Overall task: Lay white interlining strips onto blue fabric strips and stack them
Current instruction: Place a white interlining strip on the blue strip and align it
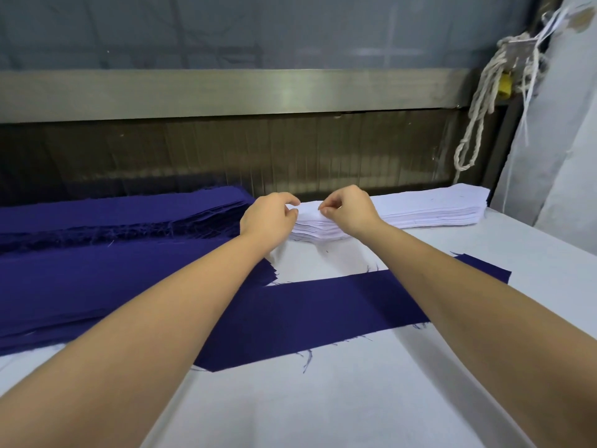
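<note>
White interlining strips [420,208] are stacked at the far edge of the counter [323,399], long axis running rightward. Their left end is pinched by curled fingers of the left hand [269,218] and right hand [349,210]. A single blue fabric strip [323,312] is spread nearer, roughly parallel, beneath both forearms.

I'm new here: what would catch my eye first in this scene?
The left hand and the right hand pinch the top of the stack of white interlining strips at the far edge. One blue fabric strip lies flat in the middle of the white table, with piles of blue strips on the left.
</note>
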`<state>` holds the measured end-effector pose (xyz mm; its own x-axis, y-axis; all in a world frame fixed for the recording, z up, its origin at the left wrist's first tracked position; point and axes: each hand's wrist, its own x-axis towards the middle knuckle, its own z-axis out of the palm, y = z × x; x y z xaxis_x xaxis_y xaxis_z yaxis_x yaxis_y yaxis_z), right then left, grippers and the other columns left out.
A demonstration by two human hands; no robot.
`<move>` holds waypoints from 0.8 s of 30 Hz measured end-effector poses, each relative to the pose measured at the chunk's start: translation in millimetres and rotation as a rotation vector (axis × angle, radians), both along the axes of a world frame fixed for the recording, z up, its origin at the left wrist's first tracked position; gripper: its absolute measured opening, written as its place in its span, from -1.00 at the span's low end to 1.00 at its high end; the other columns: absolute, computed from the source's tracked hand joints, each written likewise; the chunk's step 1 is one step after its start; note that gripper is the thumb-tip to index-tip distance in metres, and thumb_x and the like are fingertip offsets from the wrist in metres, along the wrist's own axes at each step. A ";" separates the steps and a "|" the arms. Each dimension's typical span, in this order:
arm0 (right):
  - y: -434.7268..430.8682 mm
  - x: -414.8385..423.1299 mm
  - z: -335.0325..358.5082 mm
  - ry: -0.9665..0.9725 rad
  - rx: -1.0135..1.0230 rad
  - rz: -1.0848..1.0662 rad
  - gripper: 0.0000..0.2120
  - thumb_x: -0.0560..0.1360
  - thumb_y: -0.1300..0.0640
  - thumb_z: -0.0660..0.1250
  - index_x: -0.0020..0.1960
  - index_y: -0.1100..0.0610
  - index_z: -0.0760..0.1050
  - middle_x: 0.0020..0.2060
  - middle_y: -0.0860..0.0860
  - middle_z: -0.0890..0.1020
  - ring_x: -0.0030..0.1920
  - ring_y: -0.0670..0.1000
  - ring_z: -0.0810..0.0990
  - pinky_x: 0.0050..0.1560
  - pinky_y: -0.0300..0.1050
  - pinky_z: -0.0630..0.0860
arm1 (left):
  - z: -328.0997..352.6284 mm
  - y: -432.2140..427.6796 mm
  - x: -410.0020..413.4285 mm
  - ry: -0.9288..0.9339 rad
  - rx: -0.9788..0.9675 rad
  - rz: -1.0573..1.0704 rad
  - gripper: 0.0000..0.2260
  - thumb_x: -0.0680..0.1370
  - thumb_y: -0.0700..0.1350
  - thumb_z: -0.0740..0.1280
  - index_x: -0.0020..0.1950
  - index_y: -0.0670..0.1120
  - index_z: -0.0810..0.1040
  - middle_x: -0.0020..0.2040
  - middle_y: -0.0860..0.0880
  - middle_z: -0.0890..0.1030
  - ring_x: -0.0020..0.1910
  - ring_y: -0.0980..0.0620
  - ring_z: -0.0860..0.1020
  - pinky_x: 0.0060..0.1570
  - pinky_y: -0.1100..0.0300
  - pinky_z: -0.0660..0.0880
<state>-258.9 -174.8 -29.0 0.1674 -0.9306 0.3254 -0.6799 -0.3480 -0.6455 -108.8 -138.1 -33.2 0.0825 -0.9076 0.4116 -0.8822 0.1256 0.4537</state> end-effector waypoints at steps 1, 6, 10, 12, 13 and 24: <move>-0.4 0.7 -0.2 0.011 0.001 -0.001 -0.87 0.52 0.23 0.30 -0.08 0.18 0.63 -0.12 0.03 0.64 -0.08 0.03 0.58 0.00 -0.06 0.55 | -0.2 -0.8 0.4 -0.001 0.003 0.005 -0.74 0.59 -0.11 0.21 0.25 0.01 0.54 0.03 0.04 0.61 0.08 -0.01 0.53 0.02 0.08 0.49; -2.8 1.9 0.8 -0.024 0.007 -0.006 -0.87 0.46 0.23 0.39 -0.25 0.13 0.53 -0.30 -0.03 0.56 -0.20 -0.01 0.54 -0.10 -0.12 0.51 | -0.8 -3.7 5.1 0.004 0.004 0.029 -0.76 0.58 -0.12 0.23 0.20 0.00 0.57 0.05 0.02 0.62 0.09 -0.01 0.53 -0.01 0.10 0.47; -3.0 1.0 0.6 -0.189 0.042 0.020 -0.75 0.40 0.22 0.47 -0.34 0.10 0.44 -0.39 -0.05 0.51 -0.33 -0.07 0.48 -0.15 -0.12 0.49 | -1.3 -5.9 8.8 0.049 -0.015 0.031 -0.75 0.57 -0.13 0.24 0.24 0.01 0.53 -0.14 0.08 0.54 -0.01 0.00 0.53 -0.06 0.10 0.48; -2.7 0.3 -0.3 -0.263 0.039 0.040 -0.75 0.41 0.22 0.47 -0.32 0.11 0.42 -0.40 -0.04 0.49 -0.35 -0.08 0.46 -0.19 -0.14 0.47 | -0.9 -7.8 8.8 0.073 -0.019 0.018 -0.73 0.57 -0.14 0.25 0.26 0.02 0.51 -0.20 0.10 0.51 -0.05 0.00 0.53 -0.07 0.09 0.50; -2.4 0.0 -0.7 -0.286 0.032 0.050 -0.76 0.42 0.22 0.46 -0.31 0.12 0.42 -0.40 -0.03 0.48 -0.36 -0.07 0.45 -0.20 -0.14 0.46 | -0.3 -8.7 7.8 0.081 -0.016 0.010 -0.73 0.57 -0.14 0.25 0.26 0.03 0.51 -0.23 0.11 0.50 -0.06 0.01 0.53 -0.07 0.10 0.49; 1.2 0.8 -5.7 0.270 -0.057 0.094 -0.68 0.42 -0.01 0.45 0.12 0.09 0.57 0.01 -0.03 0.61 0.03 0.00 0.51 0.05 -0.12 0.44 | -4.2 -13.3 -4.8 0.012 0.049 -0.009 -0.77 0.55 -0.18 0.29 0.17 -0.03 0.60 0.08 0.01 0.61 0.09 -0.03 0.53 0.07 0.05 0.49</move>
<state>-258.1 -173.6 -34.7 0.3394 -0.8884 0.3089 -0.7874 -0.4481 -0.4234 -113.6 -151.4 -37.4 0.0788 -0.9272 0.3661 -0.8757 0.1112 0.4699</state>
